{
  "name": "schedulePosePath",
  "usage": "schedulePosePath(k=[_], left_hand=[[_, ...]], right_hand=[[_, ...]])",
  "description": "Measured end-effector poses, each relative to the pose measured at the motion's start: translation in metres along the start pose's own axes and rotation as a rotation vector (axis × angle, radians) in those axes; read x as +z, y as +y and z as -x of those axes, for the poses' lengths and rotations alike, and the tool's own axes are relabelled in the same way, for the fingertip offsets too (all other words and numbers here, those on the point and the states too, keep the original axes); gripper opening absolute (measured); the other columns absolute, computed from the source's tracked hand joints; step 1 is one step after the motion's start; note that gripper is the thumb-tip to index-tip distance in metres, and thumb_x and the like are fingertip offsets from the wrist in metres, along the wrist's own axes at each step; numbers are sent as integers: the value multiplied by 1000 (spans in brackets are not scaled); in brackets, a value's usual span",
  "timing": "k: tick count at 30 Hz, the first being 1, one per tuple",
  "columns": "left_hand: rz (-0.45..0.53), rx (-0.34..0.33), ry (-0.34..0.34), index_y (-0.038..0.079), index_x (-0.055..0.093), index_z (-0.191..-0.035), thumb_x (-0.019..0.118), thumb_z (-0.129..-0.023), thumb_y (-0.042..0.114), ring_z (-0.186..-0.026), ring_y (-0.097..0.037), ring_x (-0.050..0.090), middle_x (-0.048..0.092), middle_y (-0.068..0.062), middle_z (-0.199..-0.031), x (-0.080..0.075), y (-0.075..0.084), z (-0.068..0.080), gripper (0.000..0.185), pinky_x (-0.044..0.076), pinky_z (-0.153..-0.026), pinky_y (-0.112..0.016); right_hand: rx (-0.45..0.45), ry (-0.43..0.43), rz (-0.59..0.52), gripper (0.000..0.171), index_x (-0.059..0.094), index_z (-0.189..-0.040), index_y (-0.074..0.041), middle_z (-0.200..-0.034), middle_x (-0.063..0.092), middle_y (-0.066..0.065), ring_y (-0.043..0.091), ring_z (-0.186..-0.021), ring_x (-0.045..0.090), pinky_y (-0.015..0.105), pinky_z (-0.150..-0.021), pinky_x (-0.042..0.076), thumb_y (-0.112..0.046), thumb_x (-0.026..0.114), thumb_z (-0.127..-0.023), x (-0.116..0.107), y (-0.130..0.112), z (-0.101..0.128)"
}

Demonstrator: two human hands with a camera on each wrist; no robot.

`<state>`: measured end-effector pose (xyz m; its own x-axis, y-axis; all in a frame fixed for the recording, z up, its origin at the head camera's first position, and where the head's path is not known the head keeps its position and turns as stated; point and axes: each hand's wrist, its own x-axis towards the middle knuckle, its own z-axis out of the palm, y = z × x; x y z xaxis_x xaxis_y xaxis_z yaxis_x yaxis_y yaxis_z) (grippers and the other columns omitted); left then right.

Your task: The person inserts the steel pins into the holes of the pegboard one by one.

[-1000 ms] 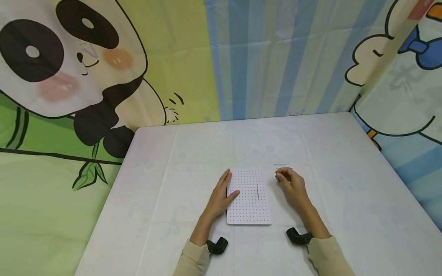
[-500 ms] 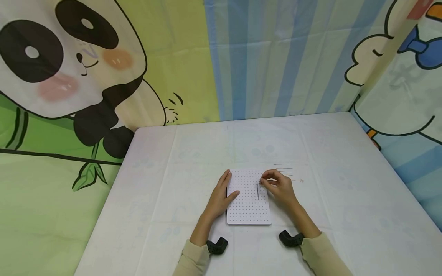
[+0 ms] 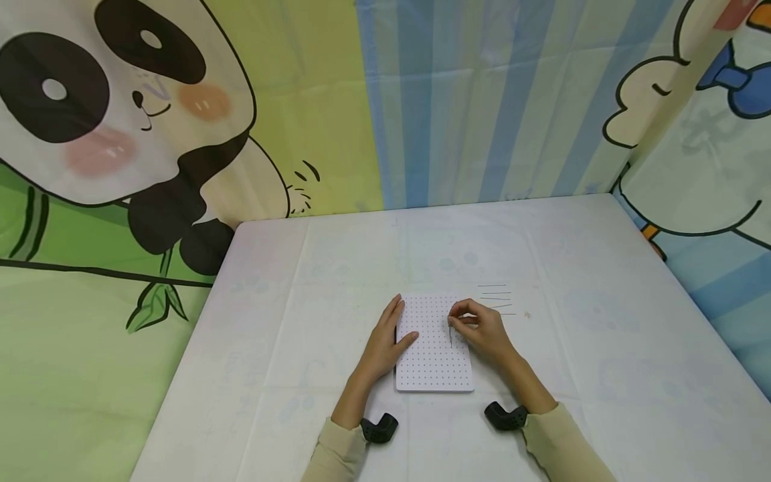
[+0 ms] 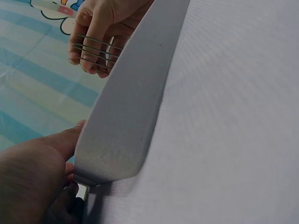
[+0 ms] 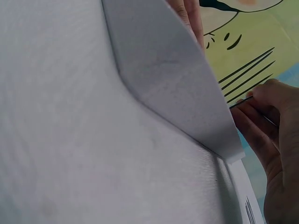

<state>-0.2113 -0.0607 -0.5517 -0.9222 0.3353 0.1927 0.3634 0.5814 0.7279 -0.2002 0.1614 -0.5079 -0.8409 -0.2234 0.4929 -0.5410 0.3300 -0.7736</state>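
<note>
A: From the head view, what is seen, and where could it slip?

B: A white pegboard is lain flat on the tabletop, near its front edge. The left hand is laid on the board's left rim, fingers straight and relaxed, thumb pressed onto its face. The right hand is curled over the board's right side, and a thin pin is pinched at its fingertips. Four more spare pins are laid in a row just beyond that hand. A pin this fine could be bent or dropped if it is pushed aslant at a hole.

A: And from the left wrist view?

B: The board is seen edge-on, with the left thumb touching its near corner. Several dark pins are seen standing in front of the far hand's fingers. It is judged that they could be knocked if the hand is swept sideways.

A: The right wrist view?

B: The board's corner is shown with one pin pinched between fingertips. Which hole is aimed at cannot be told. If the left hand's pressure is eased, the board could be shifted and the hole missed.
</note>
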Motion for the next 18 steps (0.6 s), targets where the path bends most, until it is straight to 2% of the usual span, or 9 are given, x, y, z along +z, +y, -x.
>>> schedulePosePath(k=[3, 10, 18], left_hand=[[-1, 4, -2, 1, 27, -144, 61, -89, 32, -137, -19, 19, 18, -6, -152, 0, -1, 0, 72, 22, -109, -36], [1, 4, -8, 1, 27, -144, 61, -89, 32, -137, -18, 18, 17, -5, -153, 1, -2, 0, 71, 22, -109, -35], [3, 2, -10, 2, 27, -144, 60, -89, 32, -137, -17, 18, 17, -4, -153, 1, -3, 0, 71, 22, -110, -35]], right_hand=[[-5, -9, 26, 16, 59, -89, 7, -85, 63, 17, 31, -80, 62, 36, -67, 56, 14, 66, -76, 1, 2, 1], [-26, -2, 58, 20, 61, -88, -2, -84, 65, 7, 21, -77, 64, 33, -65, 56, 8, 71, -75, 6, 32, 6], [-82, -32, 83, 16, 62, -89, -8, -84, 66, 0, 15, -75, 65, 30, -66, 55, 1, 70, -79, 3, 37, 5]])
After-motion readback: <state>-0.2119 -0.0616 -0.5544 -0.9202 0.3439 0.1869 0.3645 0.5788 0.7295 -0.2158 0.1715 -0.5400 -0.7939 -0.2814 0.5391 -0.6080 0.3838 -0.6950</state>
